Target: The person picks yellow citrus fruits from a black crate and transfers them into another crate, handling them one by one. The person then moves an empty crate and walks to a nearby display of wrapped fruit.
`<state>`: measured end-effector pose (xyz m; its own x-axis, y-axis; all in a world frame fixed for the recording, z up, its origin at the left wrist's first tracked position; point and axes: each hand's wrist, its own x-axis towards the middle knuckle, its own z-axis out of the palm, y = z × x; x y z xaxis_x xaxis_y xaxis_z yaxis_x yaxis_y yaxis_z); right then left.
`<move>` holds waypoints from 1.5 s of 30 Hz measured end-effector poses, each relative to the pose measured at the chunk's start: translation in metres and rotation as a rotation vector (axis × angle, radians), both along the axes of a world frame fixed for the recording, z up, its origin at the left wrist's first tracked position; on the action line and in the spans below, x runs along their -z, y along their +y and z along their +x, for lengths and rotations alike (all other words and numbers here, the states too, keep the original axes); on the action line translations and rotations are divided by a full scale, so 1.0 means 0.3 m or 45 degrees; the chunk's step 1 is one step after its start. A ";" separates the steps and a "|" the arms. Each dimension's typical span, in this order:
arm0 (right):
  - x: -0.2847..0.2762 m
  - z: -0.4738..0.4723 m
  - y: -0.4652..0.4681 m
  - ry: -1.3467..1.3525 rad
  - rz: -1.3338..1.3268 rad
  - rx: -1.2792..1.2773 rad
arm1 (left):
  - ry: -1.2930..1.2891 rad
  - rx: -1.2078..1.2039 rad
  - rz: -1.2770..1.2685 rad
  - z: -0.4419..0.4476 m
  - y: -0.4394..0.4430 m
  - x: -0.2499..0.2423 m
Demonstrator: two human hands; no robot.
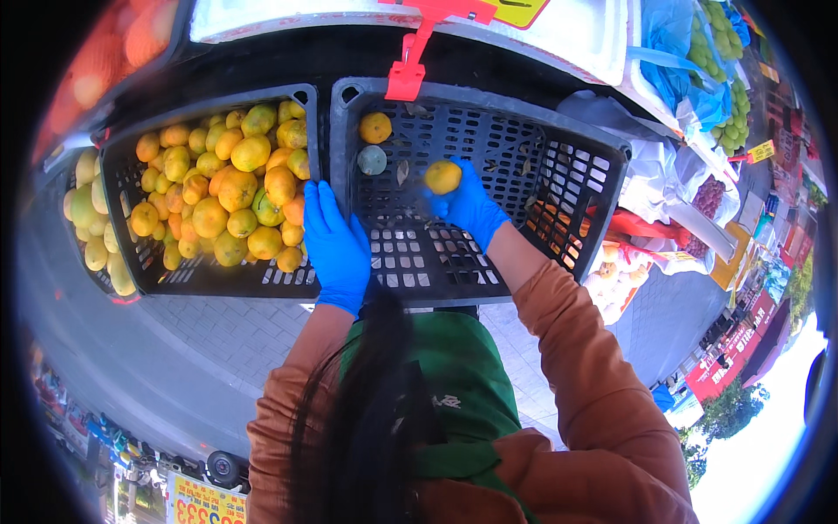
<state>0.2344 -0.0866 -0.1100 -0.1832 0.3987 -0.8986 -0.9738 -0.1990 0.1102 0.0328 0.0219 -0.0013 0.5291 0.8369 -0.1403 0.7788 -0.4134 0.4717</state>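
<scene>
In a blue glove, my right hand [473, 204] grips a yellow-orange mandarin [443, 177] inside the right-hand black plastic crate [582, 259]. A second mandarin [375, 128] and a grey-green, mouldy-looking fruit [372, 160] lie at that crate's left end, with a few dry leaves [402, 172] scattered about. My left hand [336, 247], also gloved in blue, rests flat with fingers extended on the rims between the two crates. It holds nothing that shows. Many orange and greenish mandarins [237, 190] fill much of the left-hand black crate [216, 286].
A red clip stand [407, 72] is fixed to the right crate's back rim. Behind is a white foam box [556, 39]. Pale green-yellow fruit [97, 219] stands at far left; bagged green grapes [733, 108] are at far right. Dark hair [366, 419] hangs across the lower view.
</scene>
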 end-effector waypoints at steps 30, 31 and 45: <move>-0.273 -0.249 0.330 -1.906 0.081 -0.483 | 0.003 -0.031 0.013 -0.015 0.003 0.001; -0.158 -0.203 0.316 -1.944 -0.096 -0.668 | 0.002 -0.025 -0.002 -0.008 0.001 0.007; 0.265 -0.072 0.317 -1.133 -0.018 -0.329 | 0.044 -0.033 0.006 0.013 -0.009 -0.001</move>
